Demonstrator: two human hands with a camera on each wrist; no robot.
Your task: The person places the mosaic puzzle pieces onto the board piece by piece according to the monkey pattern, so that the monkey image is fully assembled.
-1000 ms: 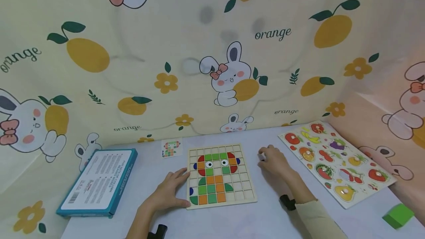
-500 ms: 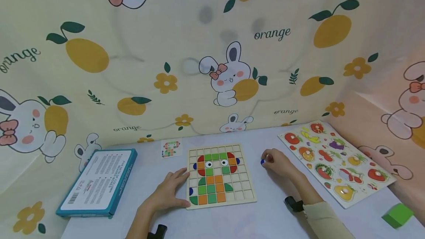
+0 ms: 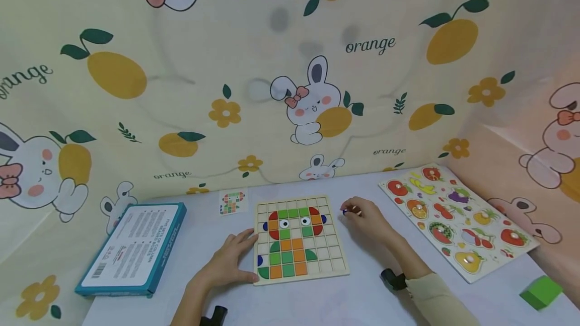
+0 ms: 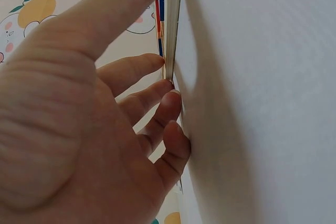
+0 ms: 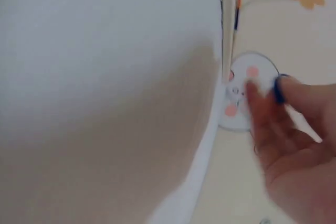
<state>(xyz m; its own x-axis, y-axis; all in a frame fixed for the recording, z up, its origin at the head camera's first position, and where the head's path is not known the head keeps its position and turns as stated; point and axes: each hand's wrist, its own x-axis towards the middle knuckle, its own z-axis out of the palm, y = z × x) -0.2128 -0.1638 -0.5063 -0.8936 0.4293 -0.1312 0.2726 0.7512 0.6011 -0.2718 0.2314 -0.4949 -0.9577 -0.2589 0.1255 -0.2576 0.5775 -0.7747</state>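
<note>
A square wooden grid board [image 3: 333,251] lies on the table, its cells partly filled with red, green, orange and blue tiles and two round eye tiles. Along its left edge my left hand [image 3: 228,260] rests, thumb and fingers spread and touching the rim; the left wrist view shows the fingertips [image 4: 167,85] against the board's side. To the right of the board, my right hand [image 3: 369,221] pinches a small blue tile [image 5: 279,91] between thumb and forefinger, raised above the table and apart from the board. The tile is mostly covered by the fingers in the head view.
Behind the board lies a small pattern card [image 3: 233,202] with a similar coloured figure. A teal-edged box [image 3: 131,250] sits at the left. On the right are a fruit puzzle board [image 3: 457,220] and a green block [image 3: 541,292]. A printed cloth [image 3: 254,64] hangs behind the table.
My right hand has closed on the blue tile, drawn back slightly to the right, then moved left toward the board with it. The left hand keeps its place at the board's edge.
</note>
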